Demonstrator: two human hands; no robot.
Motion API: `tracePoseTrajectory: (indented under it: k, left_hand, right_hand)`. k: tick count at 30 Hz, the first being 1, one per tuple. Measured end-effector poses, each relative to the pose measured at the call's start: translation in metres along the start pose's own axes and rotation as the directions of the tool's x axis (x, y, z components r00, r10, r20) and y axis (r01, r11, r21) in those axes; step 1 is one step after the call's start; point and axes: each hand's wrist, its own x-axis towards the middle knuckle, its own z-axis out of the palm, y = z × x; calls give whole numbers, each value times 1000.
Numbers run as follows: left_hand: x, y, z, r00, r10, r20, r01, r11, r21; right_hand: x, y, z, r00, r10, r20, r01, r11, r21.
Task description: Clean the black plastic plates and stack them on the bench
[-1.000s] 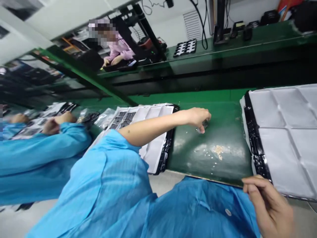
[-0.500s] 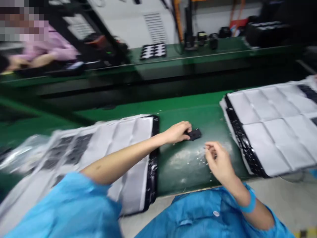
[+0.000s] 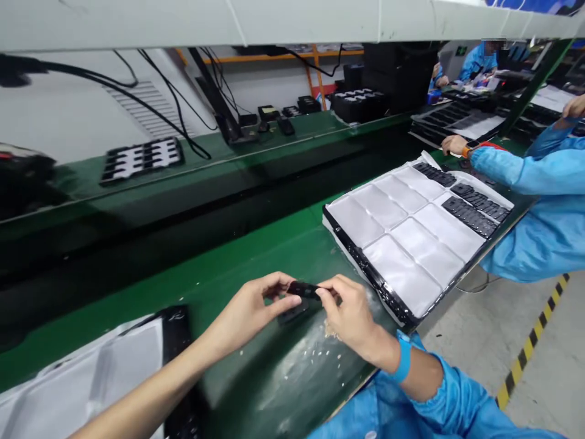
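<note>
A small flat black part [image 3: 304,290] is held between both hands above the green tabletop [image 3: 256,372]. My left hand [image 3: 262,299] pinches its left end between thumb and fingers. At its right end, my right hand [image 3: 350,314] grips it the same way; a blue band circles that wrist. Just below, a second dark flat piece [image 3: 294,312] lies on the table, partly hidden by the left hand and the held part. Small pale flecks are scattered on the surface around it. The exact kind of the black part cannot be made out.
To the right lies a white-lined tray [image 3: 388,225] with rows of black parts [image 3: 475,213] at its far end. Another tray [image 3: 132,360] sits at lower left. A co-worker's hand [image 3: 454,145] rests beyond the right tray. A black-and-white rack [image 3: 141,160] stands on the back shelf.
The view has swung to the right. My right hand has come over to the left hand and now grips the black part too, which is raised off the table.
</note>
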Motion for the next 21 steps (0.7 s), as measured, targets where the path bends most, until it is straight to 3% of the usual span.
tracePoseTrajectory:
  k: [4, 8, 11, 13, 17, 21]
  left_hand:
    - [14, 38, 16, 1000, -23, 7, 24, 973, -228]
    - [60, 90, 27, 994, 100, 44, -88, 971, -223]
    - [126, 138, 41, 957, 263, 125, -234, 949, -210]
    - [180, 174, 62, 933, 325, 153, -298, 938, -175]
    - [280, 236, 124, 945, 262, 193, -247, 964, -101]
    - [339, 267, 179, 934, 254, 252, -252, 967, -38]
  right_hand:
    - [-4, -8, -25, 975, 143, -171, -92, 958, 272]
    - [-12, -8, -58, 936, 287, -202, -164, 867, 471]
    - [-26, -1, -86, 913, 335, -231, -205, 870, 448]
    - [-38, 3, -103, 904, 350, -244, -231, 883, 409]
    - [-59, 10, -131, 930, 306, -205, -221, 908, 355]
    - [-64, 16, -151, 939, 242, -242, -165, 940, 300]
